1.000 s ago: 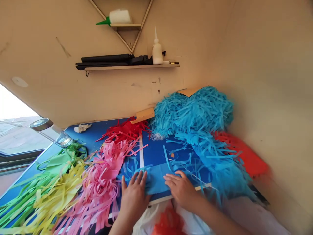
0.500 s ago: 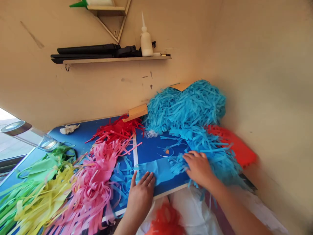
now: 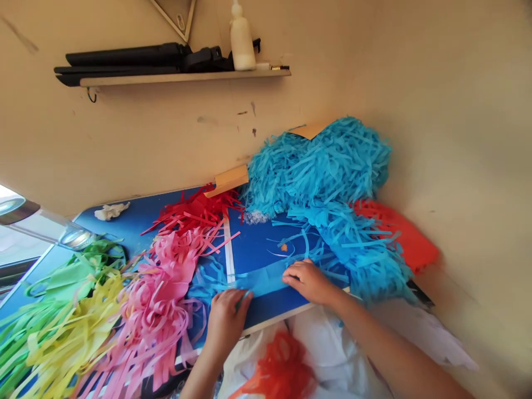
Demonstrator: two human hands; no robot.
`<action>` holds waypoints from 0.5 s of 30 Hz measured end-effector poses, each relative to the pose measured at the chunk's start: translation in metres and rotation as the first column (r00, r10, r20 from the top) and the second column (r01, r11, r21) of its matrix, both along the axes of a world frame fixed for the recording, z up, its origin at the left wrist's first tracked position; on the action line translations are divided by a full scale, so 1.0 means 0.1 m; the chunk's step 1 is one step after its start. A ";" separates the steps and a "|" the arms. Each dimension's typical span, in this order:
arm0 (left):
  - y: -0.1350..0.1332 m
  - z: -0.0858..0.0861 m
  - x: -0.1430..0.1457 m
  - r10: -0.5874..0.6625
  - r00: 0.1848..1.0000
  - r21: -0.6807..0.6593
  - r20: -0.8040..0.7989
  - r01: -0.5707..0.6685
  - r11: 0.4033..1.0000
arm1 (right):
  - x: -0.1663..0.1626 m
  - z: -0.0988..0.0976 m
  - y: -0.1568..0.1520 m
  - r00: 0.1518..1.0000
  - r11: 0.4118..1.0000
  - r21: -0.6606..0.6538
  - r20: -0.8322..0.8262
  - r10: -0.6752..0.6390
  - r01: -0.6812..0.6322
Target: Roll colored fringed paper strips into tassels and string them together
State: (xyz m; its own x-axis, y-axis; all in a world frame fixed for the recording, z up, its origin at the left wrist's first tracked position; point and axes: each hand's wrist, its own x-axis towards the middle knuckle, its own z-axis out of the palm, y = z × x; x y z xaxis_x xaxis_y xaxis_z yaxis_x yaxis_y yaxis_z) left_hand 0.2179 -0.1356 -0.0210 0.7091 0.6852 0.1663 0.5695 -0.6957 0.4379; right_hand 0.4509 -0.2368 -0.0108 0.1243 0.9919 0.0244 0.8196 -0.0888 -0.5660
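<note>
A strip of blue tissue paper [image 3: 266, 279] with fringed ends lies flat along the table's near edge. My left hand [image 3: 226, 317] is closed at its left part, thumb and fingers pinching the near edge. Toward the strip's right end, my right hand [image 3: 308, 281] has its fingers curled together on the paper. Loose blue fringe spreads out beyond both hands. Just right of my right hand lies a heap of blue fringed paper [image 3: 366, 249], joining a larger blue pile [image 3: 320, 166] against the wall.
Pink fringed paper [image 3: 174, 271], yellow strips [image 3: 83, 327], green strips [image 3: 66, 282] and red fringe [image 3: 195, 210] cover the table's left side. A clear glass container [image 3: 54, 227] stands far left. Orange fringe [image 3: 285, 371] rests on my lap. A shelf [image 3: 187, 78] holds a white bottle [image 3: 241, 41].
My right hand has moved left from the fringe onto the strip. My left hand has gone from lying flat to pinching the paper. The view has tilted down slightly.
</note>
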 end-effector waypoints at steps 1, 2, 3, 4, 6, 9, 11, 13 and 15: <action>0.03 0.00 0.02 0.060 0.998 -0.017 -0.020 -0.060 0.998 | 0.00 0.01 0.03 0.998 0.998 -0.026 0.030 -0.052 0.053; 0.04 0.02 0.06 0.113 0.992 -0.015 -0.059 -0.114 0.993 | -0.02 0.02 0.06 0.993 0.993 -0.052 0.069 -0.098 0.102; 0.05 0.05 0.10 0.153 0.982 0.003 -0.110 -0.154 0.988 | -0.04 0.04 0.10 0.985 0.987 -0.075 0.111 -0.135 0.144; 0.06 0.08 0.15 0.184 0.969 0.030 -0.163 -0.181 0.983 | -0.06 0.06 0.14 0.976 0.980 -0.093 0.147 -0.162 0.176; 0.05 0.14 0.23 0.219 0.944 0.079 -0.246 -0.206 0.975 | -0.09 0.08 0.22 0.965 0.971 -0.115 0.183 -0.187 0.210; 0.05 0.20 0.28 0.230 0.927 0.103 -0.298 -0.208 0.973 | -0.10 0.06 0.29 0.958 0.964 -0.132 0.204 -0.201 0.230; 0.06 0.20 0.29 0.228 0.921 0.106 -0.317 -0.205 0.973 | -0.09 0.03 0.30 0.955 0.961 -0.139 0.215 -0.205 0.238; 0.08 0.20 0.30 0.223 0.916 0.111 -0.333 -0.196 0.974 | -0.08 0.02 0.30 0.952 0.959 -0.144 0.221 -0.209 0.244; 0.09 0.20 0.31 0.212 0.914 0.110 -0.347 -0.185 0.977 | -0.08 0.01 0.29 0.950 0.956 -0.148 0.224 -0.216 0.252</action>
State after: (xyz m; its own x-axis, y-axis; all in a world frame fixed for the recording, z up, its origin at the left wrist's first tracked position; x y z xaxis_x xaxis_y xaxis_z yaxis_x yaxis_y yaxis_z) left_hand 0.2485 -0.1267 -0.0011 0.5815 0.8134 -0.0154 0.8074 -0.5747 0.1336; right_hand 0.4426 -0.2076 -0.0102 0.3637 0.9267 -0.0950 0.8599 -0.3732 -0.3482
